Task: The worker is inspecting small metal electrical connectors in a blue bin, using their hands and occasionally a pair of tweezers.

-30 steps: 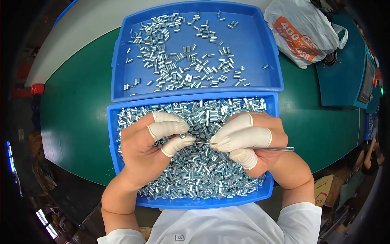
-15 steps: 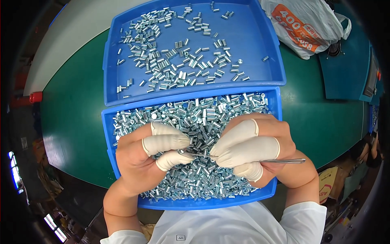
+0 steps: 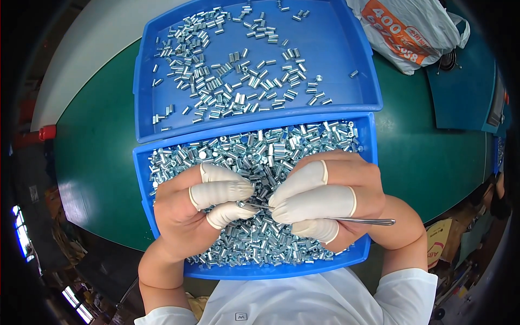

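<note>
Both hands hover over the near blue tray (image 3: 142, 179), which is filled with several small shiny metal sleeves (image 3: 254, 151). My left hand (image 3: 203, 208), wearing white finger cots, pinches one small sleeve (image 3: 241, 204) between thumb and forefinger. Also in finger cots, my right hand (image 3: 330, 197) grips thin metal tweezers (image 3: 357, 220). The tweezers' tip meets the pinched sleeve between the two hands, and their back end sticks out to the right past my palm.
A second blue tray (image 3: 336, 103) lies just beyond, with several sleeves (image 3: 227, 81) scattered thinly over its floor. Both trays rest on a green table (image 3: 92, 157). A white plastic bag (image 3: 411, 32) with an orange panel sits at the far right.
The hands have stayed together over the near tray, holding sleeve and tweezers tip to tip. The view has shifted slightly, so the trays sit a little higher in the picture.
</note>
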Available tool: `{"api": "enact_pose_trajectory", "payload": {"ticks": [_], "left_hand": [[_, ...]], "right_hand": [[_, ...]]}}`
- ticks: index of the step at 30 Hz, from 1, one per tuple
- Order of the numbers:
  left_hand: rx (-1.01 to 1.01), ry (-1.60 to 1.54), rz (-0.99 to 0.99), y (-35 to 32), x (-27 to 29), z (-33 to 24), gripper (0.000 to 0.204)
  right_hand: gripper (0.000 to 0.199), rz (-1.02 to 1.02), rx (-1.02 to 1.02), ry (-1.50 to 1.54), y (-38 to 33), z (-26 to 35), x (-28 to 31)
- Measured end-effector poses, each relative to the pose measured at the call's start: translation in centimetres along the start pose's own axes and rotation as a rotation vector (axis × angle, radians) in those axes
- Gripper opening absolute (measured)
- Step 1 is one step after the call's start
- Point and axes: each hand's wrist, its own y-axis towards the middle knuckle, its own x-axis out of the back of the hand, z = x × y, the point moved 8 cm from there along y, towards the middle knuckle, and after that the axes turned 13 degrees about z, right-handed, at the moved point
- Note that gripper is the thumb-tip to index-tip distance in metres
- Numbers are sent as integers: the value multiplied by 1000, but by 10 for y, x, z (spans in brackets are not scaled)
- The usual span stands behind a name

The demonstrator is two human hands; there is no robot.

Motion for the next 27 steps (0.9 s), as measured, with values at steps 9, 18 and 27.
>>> {"api": "enact_pose_trajectory", "payload": {"ticks": [9,18,27], "left_hand": [[-17,25,-20,-1,0,3,26],[-25,104,-27,-3,1,1,24],[-32,136,29,-1,-3,5,31]], "right_hand": [[20,23,65,-151,3,6,-7],[22,76,11,-267,7,10,-13],[20,121,-80,-123,4,-2,-8]]}}
